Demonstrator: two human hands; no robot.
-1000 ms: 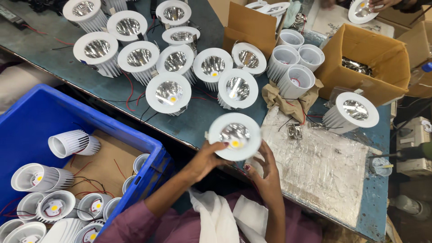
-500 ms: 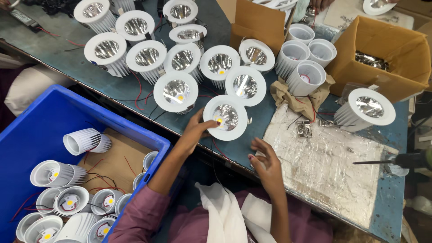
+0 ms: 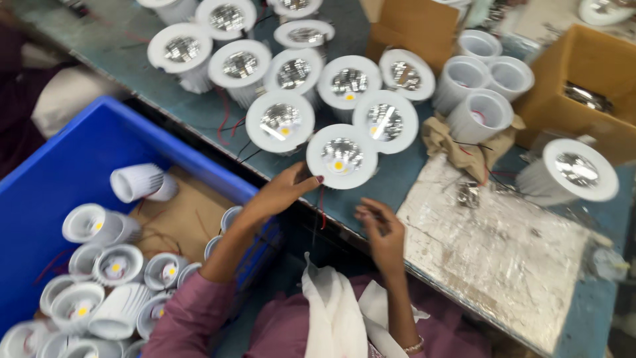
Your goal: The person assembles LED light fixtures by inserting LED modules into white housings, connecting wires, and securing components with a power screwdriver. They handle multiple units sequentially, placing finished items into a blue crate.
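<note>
While the left hand (image 3: 281,195) touches the rim of a white round downlight (image 3: 341,156) set near the desk (image 3: 199,116) edge, a nudge could tip it off. Right hand (image 3: 377,225): loosely curled, contents indiscernible. Packages: blue crate (image 3: 73,159) left, brown cartons (image 3: 583,93) right.

Sitting on the table (image 3: 397,179) at centre: a downlight (image 3: 342,156), with the left hand (image 3: 281,192) touching its rim at 8 o'clock. Hovering apart at its 5 o'clock: the right hand (image 3: 379,229). Crowding together from 10 to 1 o'clock: more downlights (image 3: 291,73). Standing at 2 o'clock: empty housings (image 3: 487,86), a cardboard box (image 3: 583,93) just beyond. Lying at 4 o'clock: a work board (image 3: 503,252). Resting at 8 o'clock, below the table edge: a crate (image 3: 59,166) holding further lamps (image 3: 99,278).
</note>
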